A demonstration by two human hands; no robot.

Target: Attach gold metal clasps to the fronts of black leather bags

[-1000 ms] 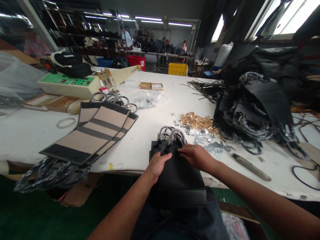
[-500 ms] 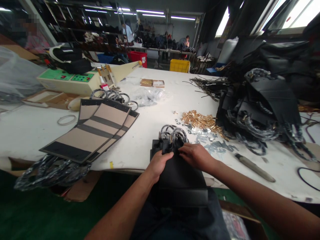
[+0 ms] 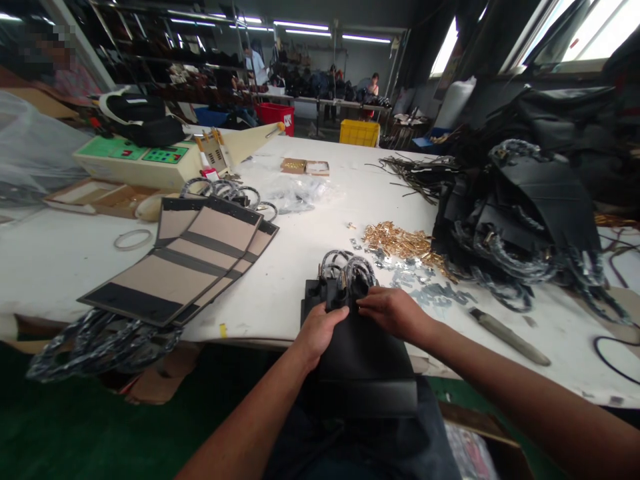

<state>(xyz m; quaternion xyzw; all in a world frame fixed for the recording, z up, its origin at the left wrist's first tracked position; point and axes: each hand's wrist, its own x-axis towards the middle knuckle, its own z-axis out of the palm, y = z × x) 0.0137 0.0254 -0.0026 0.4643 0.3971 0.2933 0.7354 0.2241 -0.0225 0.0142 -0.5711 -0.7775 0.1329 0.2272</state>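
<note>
A black leather-like bag piece [image 3: 367,360] lies over the table's front edge and my lap, with plastic-wrapped looped handles [image 3: 350,267] at its far end. My left hand [image 3: 320,328] grips the piece just below the handles, thumb on top. On the right side of the same end, my right hand [image 3: 387,308] is closed with its fingertips pressed against the black material; anything small between them is hidden. Beyond my right hand lie a heap of gold-coloured metal parts [image 3: 397,240] and scattered grey metal plates [image 3: 433,292].
Beige and black panels [image 3: 185,267] are stacked at left, near a green-topped machine [image 3: 135,160]. Black bag pieces [image 3: 535,207] pile up at right, behind a wrapped tool [image 3: 510,335]. A small open box [image 3: 305,166] sits farther back on the white table [image 3: 320,233].
</note>
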